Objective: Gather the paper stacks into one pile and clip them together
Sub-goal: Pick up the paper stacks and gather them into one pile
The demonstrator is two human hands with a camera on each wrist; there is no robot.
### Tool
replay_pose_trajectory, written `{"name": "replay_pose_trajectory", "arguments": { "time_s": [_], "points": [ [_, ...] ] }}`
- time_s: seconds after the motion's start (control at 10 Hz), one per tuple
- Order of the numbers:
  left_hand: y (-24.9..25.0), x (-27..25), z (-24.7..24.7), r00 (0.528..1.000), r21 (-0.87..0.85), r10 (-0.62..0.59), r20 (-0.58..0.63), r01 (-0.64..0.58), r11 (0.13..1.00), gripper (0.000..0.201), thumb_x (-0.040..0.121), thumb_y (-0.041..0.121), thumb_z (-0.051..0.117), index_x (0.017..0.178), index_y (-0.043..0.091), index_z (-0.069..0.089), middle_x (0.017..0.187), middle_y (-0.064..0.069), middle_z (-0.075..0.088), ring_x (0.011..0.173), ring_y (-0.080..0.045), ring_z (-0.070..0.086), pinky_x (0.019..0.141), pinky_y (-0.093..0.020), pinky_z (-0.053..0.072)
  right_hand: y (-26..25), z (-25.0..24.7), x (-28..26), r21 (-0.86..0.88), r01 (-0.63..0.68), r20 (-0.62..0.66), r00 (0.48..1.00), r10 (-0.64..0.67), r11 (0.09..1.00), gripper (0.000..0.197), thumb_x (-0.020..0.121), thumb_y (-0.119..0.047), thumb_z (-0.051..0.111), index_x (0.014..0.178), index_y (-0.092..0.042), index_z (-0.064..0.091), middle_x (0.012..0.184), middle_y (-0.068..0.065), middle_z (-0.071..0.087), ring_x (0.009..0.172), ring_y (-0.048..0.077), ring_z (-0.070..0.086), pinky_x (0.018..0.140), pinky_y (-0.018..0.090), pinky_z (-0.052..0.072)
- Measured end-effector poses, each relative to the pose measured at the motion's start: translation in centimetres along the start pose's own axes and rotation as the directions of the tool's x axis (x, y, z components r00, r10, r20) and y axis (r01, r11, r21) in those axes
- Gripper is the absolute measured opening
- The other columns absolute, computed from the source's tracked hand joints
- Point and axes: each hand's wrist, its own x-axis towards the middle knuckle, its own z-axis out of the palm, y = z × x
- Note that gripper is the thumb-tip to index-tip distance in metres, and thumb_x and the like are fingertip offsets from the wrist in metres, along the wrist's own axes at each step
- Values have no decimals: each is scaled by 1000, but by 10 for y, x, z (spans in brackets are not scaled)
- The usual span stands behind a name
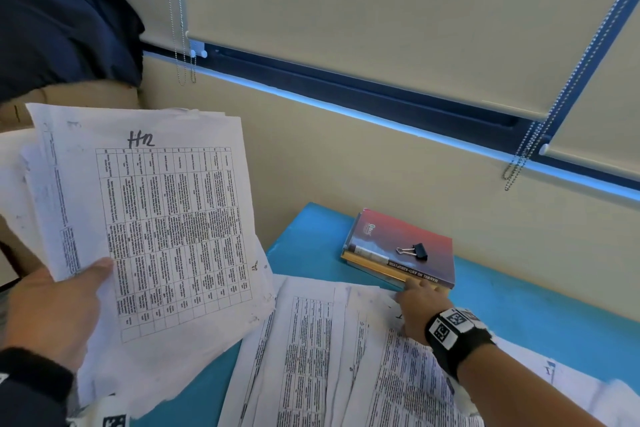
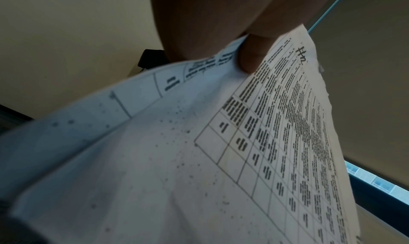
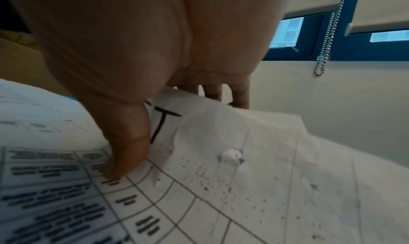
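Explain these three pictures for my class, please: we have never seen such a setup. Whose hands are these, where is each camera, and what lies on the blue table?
There is no machine: a person works with bare hands, wearing three cameras. The wide picture comes from the head, looking down. The other two come from the wrists, looking along each hand.

The left hand holds up a stack of printed sheets, thumb on top; the left wrist view shows that thumb on the paper. The right hand grips the far edge of the papers on the table, thumb above and fingers under the lifted edge.

On the blue table also lie some books, with a black binder clip on top, not yet used.
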Motion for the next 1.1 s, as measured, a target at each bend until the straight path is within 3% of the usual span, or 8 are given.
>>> {"name": "replay_pose_trajectory", "arguments": {
  "time_s": [0.3, 0.4, 0.5, 0.6, 0.7, 0.9, 1.0, 1.1],
  "points": [
    [10, -13, 10, 998, -149, 40, 39, -34, 988, 33, 92, 23, 66, 121, 7, 62, 122, -23, 64, 103, -35, 60, 96, -57, 46, -1, -14, -29, 263, 52, -107, 994, -24, 963, 31, 89, -18, 54, 115, -29, 41, 113, 0, 67, 93, 21, 56, 93, 40, 42],
    [11, -21, 16, 997, -225, -50, 50, 60, 973, 16, 92, 25, 68, 105, 18, 63, 97, 2, 65, 98, -28, 61, 96, -50, 47, 10, -29, -48, 357, 55, -112, 994, -15, 933, 50, 86, -17, 57, 131, -30, 40, 115, 1, 67, 100, 22, 61, 91, 36, 48],
    [15, -28, 22, 997, -197, -18, 73, 32, 980, 10, 91, 20, 69, 97, 14, 64, 97, -7, 69, 92, -29, 64, 94, -51, 49, 24, -57, -74, 334, 101, -98, 993, -72, 937, 22, 87, -26, 59, 109, -29, 60, 107, -1, 67, 95, 20, 62, 81, 30, 50],
    [23, -41, 29, 988, -172, 12, 157, 16, 985, 11, 93, 17, 67, 102, 12, 67, 94, -6, 71, 88, -27, 66, 86, -44, 52, 37, -92, -101, 388, 214, -208, 968, -141, 896, 9, 81, -26, 69, 83, -33, 62, 87, -10, 60, 83, 13, 58, 74, 26, 47],
    [32, -58, 40, 963, -172, 66, 262, -21, 985, 10, 95, 15, 64, 102, 10, 69, 93, -8, 73, 82, -28, 68, 67, -32, 50, 42, -127, -123, 408, 340, -377, 908, -183, 847, 21, 79, -22, 75, 99, -23, 69, 101, -12, 56, 92, 8, 56, 73, 7, 38],
    [44, -97, 57, 871, -86, 157, 466, -132, 987, 8, 93, 11, 63, 90, 12, 71, 79, -11, 74, 75, -28, 70, 67, -35, 55, 17, -190, -152, 310, 509, -577, 772, -266, 803, 17, 81, -32, 74, 96, -38, 68, 150, -12, 35, 128, 13, 45, 102, 29, 40],
    [50, -111, 60, 802, -56, 238, 548, -248, 967, 21, 92, -1, 59, 72, -6, 65, 66, -24, 67, 58, -24, 63, 54, -36, 50, 5, -210, -153, 252, 522, -631, 727, -271, 815, 25, 82, -31, 73, 106, -32, 71, 156, -5, 28, 135, 18, 40, 107, 34, 38],
    [55, -119, 59, 724, -48, 322, 610, -372, 927, 25, 90, -1, 62, 66, -5, 65, 65, -14, 70, 57, -11, 63, 57, -36, 54, -3, -220, -150, 250, 526, -625, 729, -280, 813, 21, 82, -34, 72, 102, -28, 71, 148, -3, 42, 124, 20, 51, 101, 36, 45]
  ]
}}
